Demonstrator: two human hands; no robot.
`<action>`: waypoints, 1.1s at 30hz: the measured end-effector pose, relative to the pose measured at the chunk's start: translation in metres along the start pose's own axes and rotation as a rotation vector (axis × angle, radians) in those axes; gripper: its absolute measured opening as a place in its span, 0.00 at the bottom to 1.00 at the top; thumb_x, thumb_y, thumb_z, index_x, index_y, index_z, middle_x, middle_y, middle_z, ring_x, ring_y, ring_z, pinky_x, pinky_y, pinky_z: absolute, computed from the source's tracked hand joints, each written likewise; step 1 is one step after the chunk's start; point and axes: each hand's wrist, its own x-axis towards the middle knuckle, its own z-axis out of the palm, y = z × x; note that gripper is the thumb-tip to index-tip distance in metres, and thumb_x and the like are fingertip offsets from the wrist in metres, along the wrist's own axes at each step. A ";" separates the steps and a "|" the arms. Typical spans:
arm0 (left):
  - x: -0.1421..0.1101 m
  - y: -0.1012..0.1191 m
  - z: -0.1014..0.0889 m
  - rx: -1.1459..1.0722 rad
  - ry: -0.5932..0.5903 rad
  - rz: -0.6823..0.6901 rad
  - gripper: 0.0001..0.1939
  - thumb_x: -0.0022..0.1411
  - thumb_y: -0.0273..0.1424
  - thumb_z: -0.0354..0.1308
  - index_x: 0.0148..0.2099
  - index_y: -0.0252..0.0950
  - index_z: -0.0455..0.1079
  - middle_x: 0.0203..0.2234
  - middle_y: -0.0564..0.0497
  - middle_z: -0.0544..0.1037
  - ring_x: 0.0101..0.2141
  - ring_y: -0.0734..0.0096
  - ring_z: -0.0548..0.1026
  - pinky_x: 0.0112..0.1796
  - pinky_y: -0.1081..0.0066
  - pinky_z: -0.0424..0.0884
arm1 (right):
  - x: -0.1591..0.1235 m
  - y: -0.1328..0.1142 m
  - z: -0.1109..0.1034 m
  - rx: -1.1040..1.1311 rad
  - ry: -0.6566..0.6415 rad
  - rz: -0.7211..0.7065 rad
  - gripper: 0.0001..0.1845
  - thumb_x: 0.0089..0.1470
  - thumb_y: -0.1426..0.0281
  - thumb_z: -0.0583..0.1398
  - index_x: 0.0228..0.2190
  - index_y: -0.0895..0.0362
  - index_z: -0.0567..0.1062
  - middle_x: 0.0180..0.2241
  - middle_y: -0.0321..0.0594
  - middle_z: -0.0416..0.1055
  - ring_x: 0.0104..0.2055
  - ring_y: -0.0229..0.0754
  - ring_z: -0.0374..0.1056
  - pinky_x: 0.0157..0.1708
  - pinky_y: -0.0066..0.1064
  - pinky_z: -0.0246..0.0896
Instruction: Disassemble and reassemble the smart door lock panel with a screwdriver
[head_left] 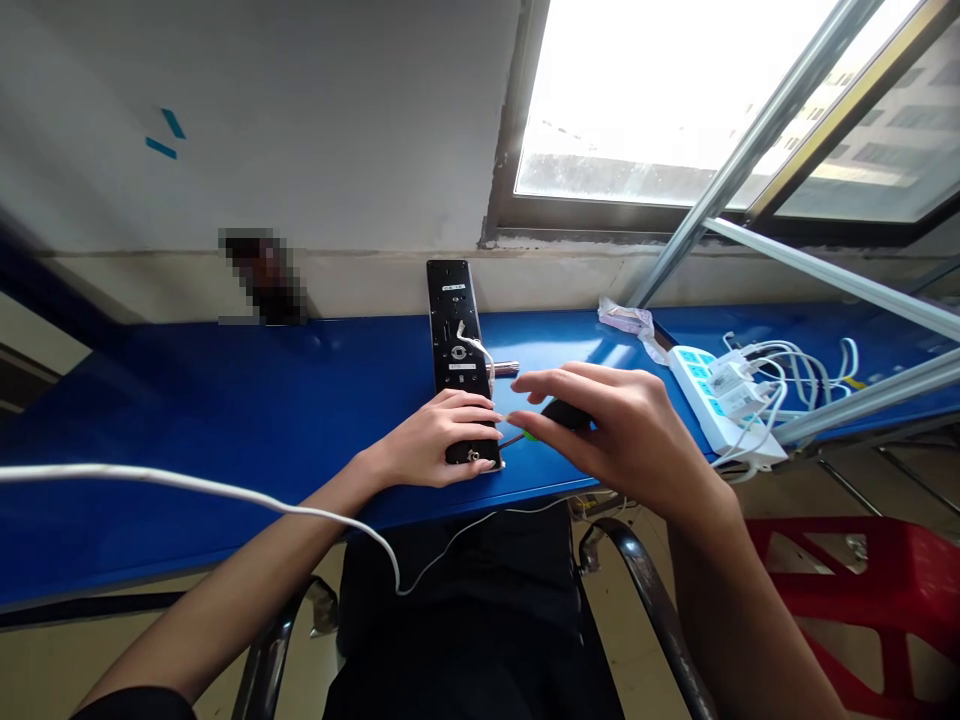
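Note:
A long black door-lock panel (pixel 452 330) lies lengthwise on the blue table (pixel 247 410), with a white wire curling off its middle. My left hand (pixel 435 440) rests on the panel's near end, fingers laid flat and pressing it down. My right hand (pixel 615 430) hovers just to the right, fingers curled around a small dark tool (pixel 564 412) with a green mark near its tip (pixel 531 435), which points at the panel's lower end. A metal pin (pixel 507 368) sticks out from the panel's right side.
A white power strip (pixel 712 405) with several plugged chargers and white cables lies at the right. A crumpled plastic bag (pixel 628 320) sits behind it. A white cable (pixel 187 487) crosses the left foreground. A red stool (pixel 877 580) stands lower right, a chair armrest (pixel 645 580) below.

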 end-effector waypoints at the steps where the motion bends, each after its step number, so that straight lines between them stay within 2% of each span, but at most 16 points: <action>1: 0.000 0.000 0.000 0.000 0.003 -0.001 0.18 0.69 0.39 0.62 0.58 0.42 0.76 0.58 0.47 0.79 0.63 0.54 0.69 0.64 0.51 0.64 | 0.000 0.000 0.000 0.031 -0.003 -0.002 0.13 0.65 0.71 0.62 0.51 0.54 0.77 0.45 0.40 0.81 0.37 0.37 0.77 0.36 0.31 0.71; 4: 0.000 -0.001 0.001 0.001 0.010 -0.011 0.19 0.68 0.39 0.62 0.59 0.42 0.76 0.58 0.47 0.79 0.63 0.53 0.70 0.63 0.50 0.64 | 0.000 0.000 -0.001 0.114 -0.001 -0.001 0.28 0.60 0.77 0.61 0.61 0.52 0.70 0.52 0.41 0.78 0.44 0.40 0.77 0.42 0.32 0.74; 6: -0.001 -0.001 0.001 0.000 0.010 -0.011 0.19 0.68 0.38 0.63 0.59 0.43 0.75 0.58 0.47 0.79 0.63 0.53 0.70 0.63 0.50 0.64 | 0.000 0.001 0.000 0.112 0.015 -0.008 0.31 0.57 0.77 0.62 0.62 0.53 0.68 0.51 0.42 0.79 0.46 0.43 0.77 0.44 0.34 0.74; 10: -0.001 -0.001 0.001 0.005 0.012 -0.009 0.19 0.68 0.39 0.62 0.59 0.42 0.76 0.58 0.46 0.79 0.63 0.54 0.69 0.63 0.51 0.64 | 0.001 0.003 0.002 0.038 0.033 0.029 0.19 0.61 0.68 0.64 0.54 0.55 0.76 0.43 0.41 0.81 0.36 0.40 0.76 0.35 0.32 0.71; 12: 0.000 0.000 0.000 0.011 0.006 -0.011 0.19 0.69 0.39 0.62 0.59 0.42 0.76 0.58 0.46 0.79 0.63 0.54 0.69 0.63 0.51 0.64 | 0.001 0.004 0.003 0.060 0.033 0.027 0.16 0.63 0.68 0.63 0.52 0.54 0.77 0.42 0.39 0.81 0.33 0.36 0.74 0.32 0.30 0.69; 14: 0.000 0.001 0.000 0.008 0.001 -0.015 0.19 0.68 0.38 0.62 0.60 0.43 0.75 0.58 0.47 0.79 0.63 0.54 0.70 0.64 0.51 0.64 | 0.001 0.003 0.002 0.118 0.027 0.014 0.19 0.63 0.73 0.62 0.55 0.54 0.75 0.44 0.38 0.80 0.33 0.33 0.74 0.34 0.28 0.70; 17: 0.000 0.001 -0.001 -0.003 0.010 -0.022 0.20 0.67 0.37 0.62 0.60 0.43 0.75 0.58 0.46 0.79 0.63 0.53 0.70 0.63 0.50 0.65 | 0.001 0.002 0.002 0.154 0.024 0.006 0.29 0.57 0.78 0.61 0.60 0.55 0.70 0.46 0.40 0.78 0.36 0.35 0.74 0.37 0.29 0.72; 19: 0.000 0.001 0.000 -0.008 0.017 -0.021 0.19 0.67 0.37 0.63 0.59 0.42 0.76 0.57 0.46 0.79 0.63 0.53 0.70 0.63 0.50 0.65 | 0.001 0.003 0.003 0.113 0.033 0.016 0.26 0.58 0.75 0.63 0.58 0.55 0.72 0.44 0.40 0.79 0.35 0.37 0.74 0.36 0.30 0.72; 23: 0.001 0.002 -0.002 -0.007 0.003 -0.026 0.20 0.67 0.38 0.63 0.59 0.44 0.76 0.58 0.46 0.79 0.63 0.53 0.70 0.63 0.50 0.64 | 0.002 0.005 0.005 0.080 0.067 0.032 0.13 0.63 0.69 0.63 0.49 0.54 0.78 0.38 0.38 0.80 0.31 0.35 0.73 0.31 0.29 0.69; 25: 0.001 0.003 -0.003 -0.009 -0.013 -0.033 0.20 0.68 0.38 0.62 0.61 0.43 0.75 0.58 0.47 0.79 0.63 0.53 0.69 0.64 0.50 0.63 | 0.002 0.004 0.005 0.113 0.067 0.031 0.15 0.63 0.73 0.61 0.51 0.54 0.76 0.40 0.38 0.80 0.33 0.35 0.73 0.34 0.29 0.70; 27: 0.001 0.003 -0.004 -0.016 -0.019 -0.037 0.20 0.69 0.40 0.61 0.61 0.42 0.75 0.59 0.47 0.78 0.64 0.53 0.69 0.64 0.51 0.63 | 0.002 0.004 0.005 0.145 0.060 0.016 0.24 0.59 0.77 0.60 0.56 0.55 0.73 0.45 0.39 0.80 0.39 0.37 0.75 0.38 0.29 0.71; 29: 0.001 0.003 -0.004 -0.023 -0.018 -0.036 0.20 0.70 0.41 0.61 0.60 0.42 0.75 0.59 0.47 0.78 0.64 0.53 0.68 0.65 0.51 0.62 | 0.001 0.003 0.005 0.142 0.056 0.003 0.27 0.55 0.78 0.61 0.57 0.55 0.72 0.45 0.41 0.79 0.42 0.40 0.76 0.41 0.31 0.72; 33: 0.000 0.003 -0.005 -0.029 -0.028 -0.036 0.18 0.72 0.40 0.58 0.60 0.42 0.76 0.60 0.47 0.78 0.65 0.53 0.68 0.65 0.51 0.62 | 0.003 0.005 0.008 0.086 0.050 0.030 0.17 0.60 0.69 0.65 0.51 0.55 0.77 0.40 0.39 0.80 0.32 0.37 0.74 0.32 0.30 0.68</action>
